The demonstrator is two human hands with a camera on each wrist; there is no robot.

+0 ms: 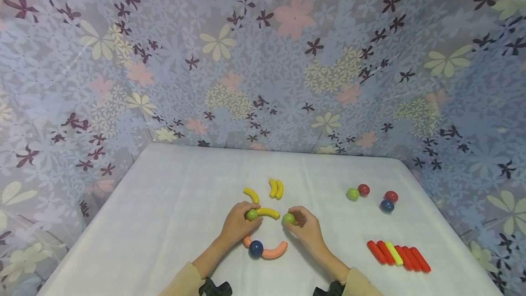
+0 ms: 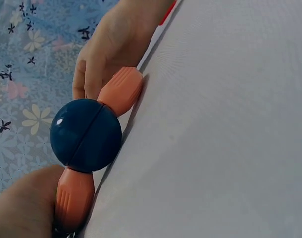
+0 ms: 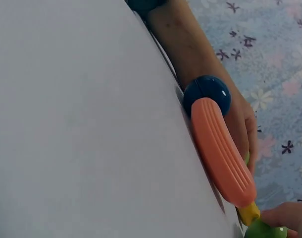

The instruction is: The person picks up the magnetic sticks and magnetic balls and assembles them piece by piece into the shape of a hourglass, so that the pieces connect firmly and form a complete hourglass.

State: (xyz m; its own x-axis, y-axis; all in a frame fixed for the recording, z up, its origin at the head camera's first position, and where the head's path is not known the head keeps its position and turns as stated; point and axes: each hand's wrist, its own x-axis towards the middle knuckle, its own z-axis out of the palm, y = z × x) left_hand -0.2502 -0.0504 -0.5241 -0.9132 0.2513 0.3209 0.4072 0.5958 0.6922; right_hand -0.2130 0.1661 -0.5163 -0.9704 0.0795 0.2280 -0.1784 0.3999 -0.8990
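My left hand (image 1: 240, 220) grips a green ball (image 1: 252, 214) between thumb and fingers. A curved yellow stick (image 1: 269, 213) reaches right from this ball, and another yellow stick (image 1: 251, 194) stands off its far side. In my right hand (image 1: 306, 226), thumb and fingers pinch a second green ball (image 1: 289, 219), a small gap from the yellow stick's tip. Nearer me lies a dark blue ball (image 1: 256, 249) with a curved orange stick (image 1: 275, 251) joined to it. Another orange stick (image 2: 75, 198) runs from the ball's other side toward my left hand, partly hidden by it in the head view.
Two short yellow sticks (image 1: 276, 188) lie side by side farther back. To the right rest a loose green ball (image 1: 352, 194), red balls (image 1: 363, 190) and a blue ball (image 1: 387, 206). A row of red sticks (image 1: 411, 258) with one yellow-green stick (image 1: 393, 253) lies on the white table (image 1: 164, 223).
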